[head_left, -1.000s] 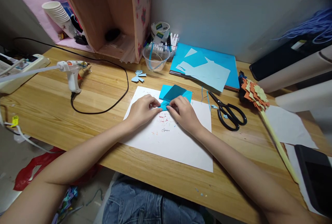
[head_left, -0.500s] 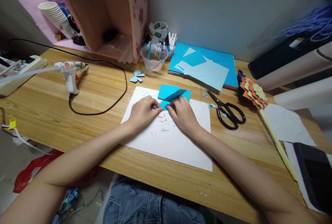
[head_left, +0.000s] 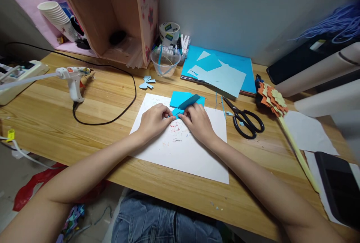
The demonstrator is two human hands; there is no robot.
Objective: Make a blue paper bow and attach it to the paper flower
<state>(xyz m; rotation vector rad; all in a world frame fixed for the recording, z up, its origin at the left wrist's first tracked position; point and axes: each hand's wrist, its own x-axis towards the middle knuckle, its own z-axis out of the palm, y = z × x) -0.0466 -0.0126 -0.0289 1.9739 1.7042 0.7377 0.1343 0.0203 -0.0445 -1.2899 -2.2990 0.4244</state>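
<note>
Both my hands hold the near end of a folded piece of blue paper above a white sheet marked with coloured smudges. My left hand pinches its near-left edge between thumb and fingers. Close beside it, my right hand grips the near-right part, with the thumb pressed down and the fingers curled. One flap of the paper stands up at a slant over the right fingers. Another flat blue paper lies just behind the hands. Parts of the folds are hidden by my fingers.
Black-handled scissors lie to the right, near a paper flower on a yellow stem. A glue gun with its cord stands left. Behind are a light-blue paper bow, a plastic cup and stacked blue paper.
The raised flap looks slightly narrower and tilted differently. My hands keep their grip almost in place, while the whole view has shifted a little.
</note>
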